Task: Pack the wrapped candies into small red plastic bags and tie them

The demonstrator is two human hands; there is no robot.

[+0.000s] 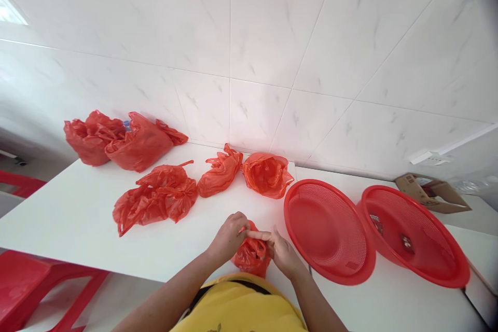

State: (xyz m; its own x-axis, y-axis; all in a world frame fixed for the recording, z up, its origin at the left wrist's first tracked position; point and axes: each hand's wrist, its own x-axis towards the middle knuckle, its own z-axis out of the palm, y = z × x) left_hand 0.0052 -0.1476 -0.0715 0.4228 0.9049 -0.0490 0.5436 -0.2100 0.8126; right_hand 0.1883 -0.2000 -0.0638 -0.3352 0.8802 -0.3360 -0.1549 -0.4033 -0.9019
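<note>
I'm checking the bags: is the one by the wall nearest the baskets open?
Open: the red bag gapes upward, its inside showing.

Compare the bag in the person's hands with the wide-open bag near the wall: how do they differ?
The held bag is bunched at the top, while the open bag gapes wide. The fingers work at the held bag; the open bag stands untouched near the wall. Both are thin red plastic.

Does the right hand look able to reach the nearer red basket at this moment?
Probably yes: the nearer red basket stands close beside the right hand, with nothing seen between them, though this hand is occupied at a red bag.
</note>
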